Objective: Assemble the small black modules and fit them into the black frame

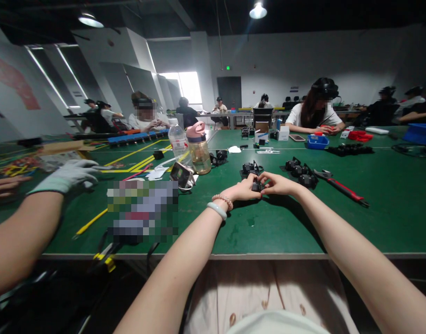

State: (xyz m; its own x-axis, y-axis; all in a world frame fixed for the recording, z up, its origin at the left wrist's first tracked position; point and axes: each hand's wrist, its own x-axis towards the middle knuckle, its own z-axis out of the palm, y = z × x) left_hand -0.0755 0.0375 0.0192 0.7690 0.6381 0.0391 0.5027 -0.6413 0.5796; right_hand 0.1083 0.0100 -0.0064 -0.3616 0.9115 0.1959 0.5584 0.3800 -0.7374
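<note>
My left hand (246,188), with a beaded bracelet and a pale bangle on its wrist, is closed on a small black part (256,185) above the green table. The fingers of my right hand (276,183) pinch the same part from the other side. Fingers cover much of it, so its exact kind is hidden. Just behind my hands is another black piece (248,168); I cannot tell whether the two are joined. To the right of my right hand lie several chunky black modules (301,172) grouped together.
An adjustable wrench (343,188) with a red and black handle lies at right. A clear water bottle (178,141) and a pink-lidded drinking bottle (199,155) stand left of centre. A co-worker's gloved hand (65,175) reaches in at left. Farther back sits a blue bin (317,141).
</note>
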